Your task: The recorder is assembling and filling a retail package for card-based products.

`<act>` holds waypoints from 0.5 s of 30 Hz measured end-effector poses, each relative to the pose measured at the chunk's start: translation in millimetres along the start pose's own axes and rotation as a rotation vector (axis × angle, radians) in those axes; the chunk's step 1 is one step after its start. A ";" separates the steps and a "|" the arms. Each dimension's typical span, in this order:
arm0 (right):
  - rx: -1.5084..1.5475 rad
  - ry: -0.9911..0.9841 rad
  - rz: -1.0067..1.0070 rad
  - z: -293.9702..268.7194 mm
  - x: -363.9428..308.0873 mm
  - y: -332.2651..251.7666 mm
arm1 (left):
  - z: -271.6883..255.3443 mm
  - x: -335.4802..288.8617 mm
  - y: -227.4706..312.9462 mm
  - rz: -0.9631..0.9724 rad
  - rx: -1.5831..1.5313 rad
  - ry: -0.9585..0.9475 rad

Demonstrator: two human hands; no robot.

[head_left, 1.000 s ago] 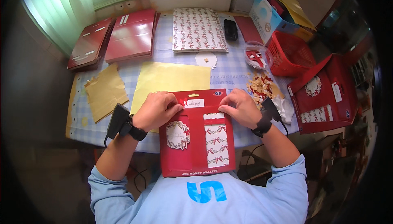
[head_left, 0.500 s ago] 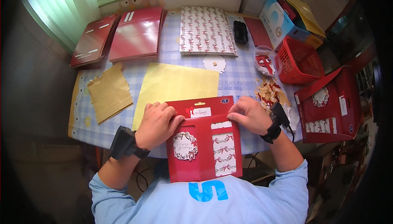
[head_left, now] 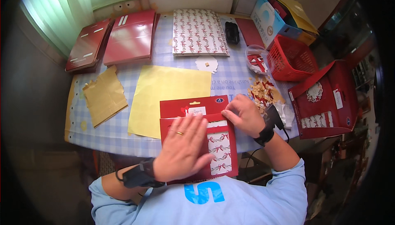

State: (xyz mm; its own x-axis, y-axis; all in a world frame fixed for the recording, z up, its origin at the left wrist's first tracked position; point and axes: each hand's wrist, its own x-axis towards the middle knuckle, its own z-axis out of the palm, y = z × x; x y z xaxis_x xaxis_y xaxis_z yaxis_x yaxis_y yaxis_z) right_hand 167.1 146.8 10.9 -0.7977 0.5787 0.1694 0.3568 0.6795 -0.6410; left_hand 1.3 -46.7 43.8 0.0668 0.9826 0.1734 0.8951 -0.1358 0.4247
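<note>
A flat red cardboard gift-wrap folder [head_left: 170, 109] lies in front of me, its lower end against my shirt. It has a hang hole at the top and a white label with a small red bow. Leaf-and-bow patterned paper [head_left: 219, 155] shows through its right-hand window. My left hand [head_left: 185, 144] lies flat across the folder's left half, fingers stretched out, covering the round wreath decoration there. At the folder's upper right edge, my right hand [head_left: 242, 116] pinches the edge of the red card between thumb and fingers.
A yellow sheet [head_left: 164, 93] lies beyond the folder, a torn brown paper piece [head_left: 105, 97] to its left. Red card stacks [head_left: 131, 37] and patterned paper [head_left: 197, 33] stand behind. On the right are scraps [head_left: 263, 92], a red basket [head_left: 288, 66] and another red folder [head_left: 329, 105].
My left hand has moved from the folder's upper left edge down onto its front and flattened, now covering the wreath. My right hand stays at the upper right edge.
</note>
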 end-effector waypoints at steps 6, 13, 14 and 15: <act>-0.431 0.161 -0.233 20.5 -8.3 -4.5 | 38.6 1.6 -11.2 0.019 0.161 -0.133; -0.414 0.159 -0.227 22.3 -8.1 -5.4 | 40.0 -0.4 -9.3 0.023 0.171 -0.131; -0.403 0.147 -0.225 21.7 -7.5 -5.8 | 40.1 -1.1 -9.1 0.014 0.170 -0.128; -0.390 0.134 -0.224 21.1 -7.6 -6.0 | 41.2 -1.9 -9.3 0.021 0.181 -0.112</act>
State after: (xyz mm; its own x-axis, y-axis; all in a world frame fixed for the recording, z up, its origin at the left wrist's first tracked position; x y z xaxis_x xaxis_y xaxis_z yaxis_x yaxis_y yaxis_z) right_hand 160.8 128.8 -2.2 -0.8152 0.4339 0.3835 0.3595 0.8984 -0.2524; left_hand 11.0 -42.2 2.9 0.1259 0.9891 0.0769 0.9569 -0.1415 0.2537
